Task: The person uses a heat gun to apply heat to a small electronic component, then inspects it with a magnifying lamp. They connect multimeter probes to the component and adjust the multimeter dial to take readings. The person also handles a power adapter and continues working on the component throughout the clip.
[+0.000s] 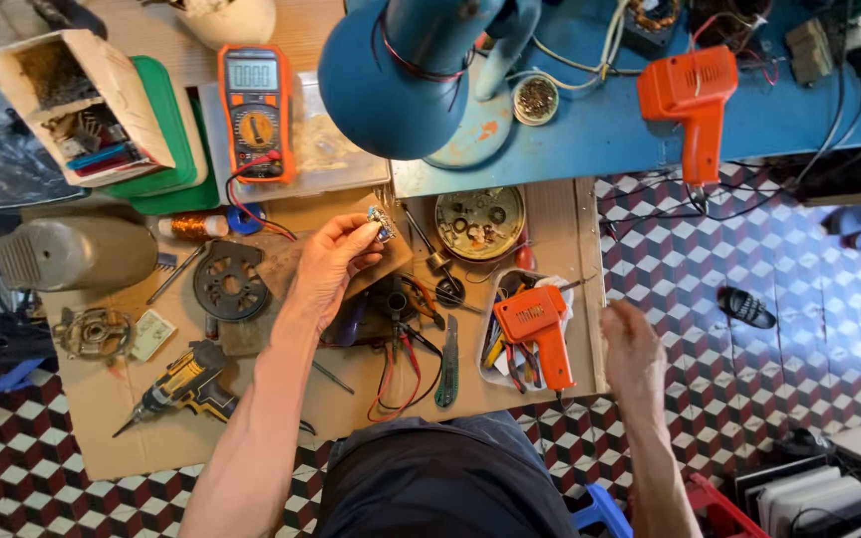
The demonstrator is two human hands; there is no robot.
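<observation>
My left hand [336, 264] is raised over the cardboard-covered bench and pinches a small electronic part [382, 221] between thumb and fingertips. Beneath it lie a dark round slotted plate [229, 282], pliers and red and black test leads [401, 359]. My right hand [632, 349] hovers at the bench's right edge, fingers loosely curled and empty, blurred. It is just right of an orange soldering gun [538, 329] lying in a white tray [488, 329].
An orange multimeter [255, 112] and a blue lamp shade [401, 75] sit at the back. A second orange soldering gun [695, 100] rests on the blue shelf. A yellow cordless drill [186, 384], a round tin of parts [479, 223] and a utility knife [448, 364] lie on the bench.
</observation>
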